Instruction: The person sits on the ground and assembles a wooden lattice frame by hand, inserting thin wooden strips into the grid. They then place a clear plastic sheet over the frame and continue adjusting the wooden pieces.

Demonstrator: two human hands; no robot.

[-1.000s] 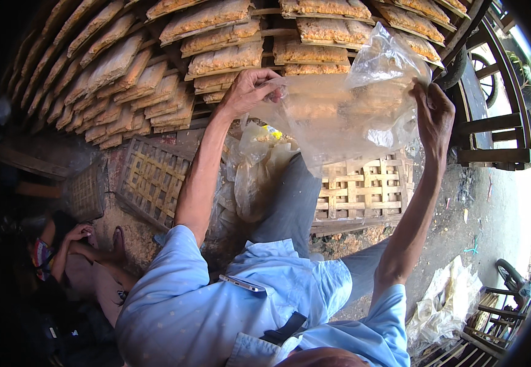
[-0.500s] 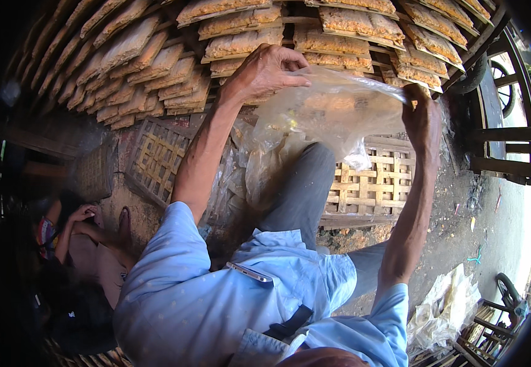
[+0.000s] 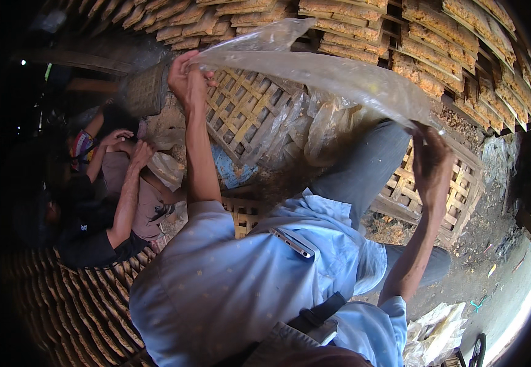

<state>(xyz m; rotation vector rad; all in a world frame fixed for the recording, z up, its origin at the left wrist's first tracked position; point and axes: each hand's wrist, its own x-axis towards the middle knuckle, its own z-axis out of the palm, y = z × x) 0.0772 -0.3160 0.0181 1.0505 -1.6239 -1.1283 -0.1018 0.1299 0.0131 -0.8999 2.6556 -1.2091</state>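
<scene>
A clear plastic sheet (image 3: 333, 70) stretches in the air between my two hands. At its left end, my left hand (image 3: 189, 79) has its fingers closed on the edge. My right hand (image 3: 430, 150) pinches the lower right corner, farther down and to the right. Part of the sheet stands up in a loose fold at the top. Beneath it lie more crumpled plastic sheets (image 3: 333, 125), next to a woven bamboo tray (image 3: 247, 110). Another woven tray (image 3: 461, 183) lies below my right hand, partly hidden by my forearm.
Stacked slats bearing brownish slabs (image 3: 351, 33) line the far side. A person (image 3: 137, 159) in a dark top sits at the left, beside more stacked slabs (image 3: 63, 293). Crumpled plastic (image 3: 437, 330) lies on the floor (image 3: 492, 300) at the lower right. A phone (image 3: 293, 241) rests in my shirt pocket.
My hands have moved apart, and the sheet has gone from hanging bunched to being drawn out long. The view has turned leftward, bringing more of the seated person into sight.
</scene>
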